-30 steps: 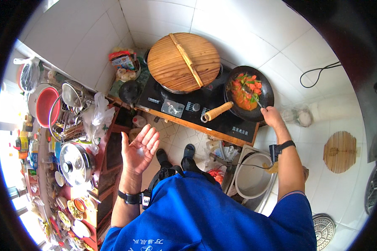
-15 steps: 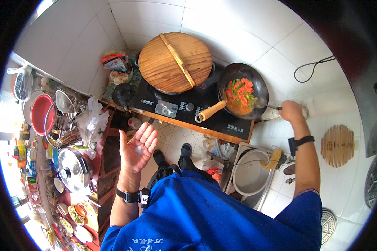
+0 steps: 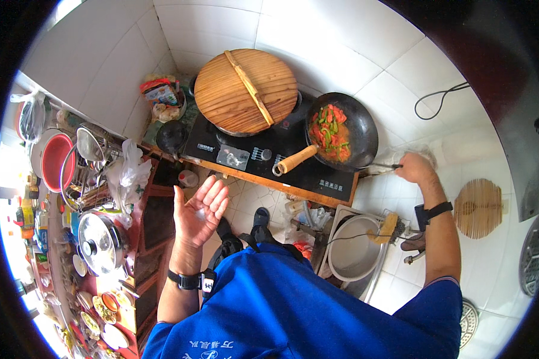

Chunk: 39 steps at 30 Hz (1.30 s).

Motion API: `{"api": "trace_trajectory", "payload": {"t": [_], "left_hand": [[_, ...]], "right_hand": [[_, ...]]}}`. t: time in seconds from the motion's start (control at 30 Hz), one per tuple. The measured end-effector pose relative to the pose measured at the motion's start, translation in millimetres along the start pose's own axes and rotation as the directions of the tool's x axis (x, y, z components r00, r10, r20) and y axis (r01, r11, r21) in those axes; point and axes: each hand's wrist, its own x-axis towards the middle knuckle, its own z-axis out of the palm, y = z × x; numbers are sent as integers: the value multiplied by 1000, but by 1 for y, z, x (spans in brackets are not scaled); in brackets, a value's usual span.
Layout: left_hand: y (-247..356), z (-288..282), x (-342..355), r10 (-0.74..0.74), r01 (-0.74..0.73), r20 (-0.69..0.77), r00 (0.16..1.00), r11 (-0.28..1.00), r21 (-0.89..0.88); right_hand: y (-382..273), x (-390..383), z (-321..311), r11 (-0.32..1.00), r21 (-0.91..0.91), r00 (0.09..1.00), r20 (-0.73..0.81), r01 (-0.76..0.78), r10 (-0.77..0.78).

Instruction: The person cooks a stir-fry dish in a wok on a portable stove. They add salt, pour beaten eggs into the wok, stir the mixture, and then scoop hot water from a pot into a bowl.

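My right hand [image 3: 415, 167] is closed around the dark handle of a metal cooking spatula [image 3: 374, 165], which reaches over the right rim of a black wok [image 3: 363, 128]. Sliced red and green vegetables [image 3: 331, 133] lie toward the wok's left side in orange juice. The spatula's head is hard to make out. In front of the cooktop, my left hand [image 3: 201, 210] is palm up, fingers stretched and slightly cupped. A small white patch, seemingly powder, sits on that palm. The wok's wooden handle [image 3: 297, 160] points toward me, with neither hand on it.
A large wooden lid [image 3: 245, 90] covers a pan on the black cooktop [image 3: 239, 143]. Left are a small dark pan [image 3: 173, 136], a glass-lidded pot [image 3: 99, 242] and a red bowl [image 3: 58, 161]. A sink with a white basin [image 3: 356, 248] stands near right.
The vegetables have shifted to the left side of the wok, baring its right side. The spatula has drawn back toward the near right rim. My left hand stays palm up.
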Motion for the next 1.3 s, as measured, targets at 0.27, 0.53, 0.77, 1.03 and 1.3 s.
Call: {"api": "trace_trajectory", "payload": {"t": [0.27, 0.53, 0.77, 1.03, 1.3], "left_hand": [[0, 5, -4, -12, 13, -33, 999, 999, 30], [4, 3, -7, 5, -4, -8, 1000, 999, 45], [4, 7, -3, -35, 35, 21, 999, 999, 31], [14, 5, -6, -16, 16, 20, 1000, 1000, 22], [16, 12, 3, -43, 42, 18, 999, 999, 17]], "right_hand": [[-62, 60, 74, 739, 648, 980, -175, 185, -92], [-17, 48, 65, 509, 861, 999, 37, -23, -18], [-79, 88, 70, 888, 455, 960, -274, 73, 61], [-66, 37, 15, 947, 314, 964, -264, 70, 17], [-106, 73, 34, 951, 309, 938, -335, 20, 89]]}}
